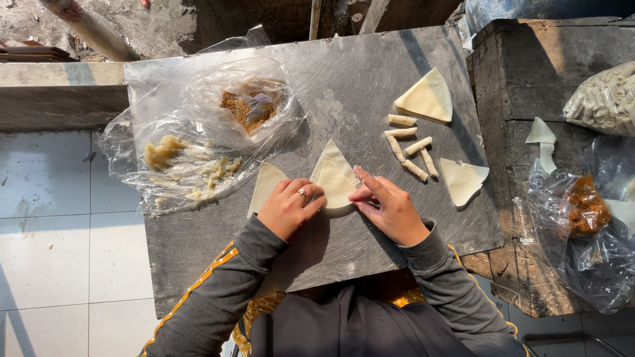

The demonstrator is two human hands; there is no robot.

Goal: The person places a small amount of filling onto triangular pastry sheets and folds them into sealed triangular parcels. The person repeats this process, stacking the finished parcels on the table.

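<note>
A pale triangular pastry sheet lies on the metal worktop, and both hands pinch its near edge. My left hand, with a ring on one finger, presses the sheet's left corner. My right hand holds the right corner with thumb and forefinger. Another sheet lies flat just left of my left hand. Several finished rolled pastries lie to the right of the sheet.
A stack of triangular sheets sits at the far right, a loose sheet nearer. A clear plastic bag holds brown filling and yellowish paste. On a dark block at right rest bags of rolls.
</note>
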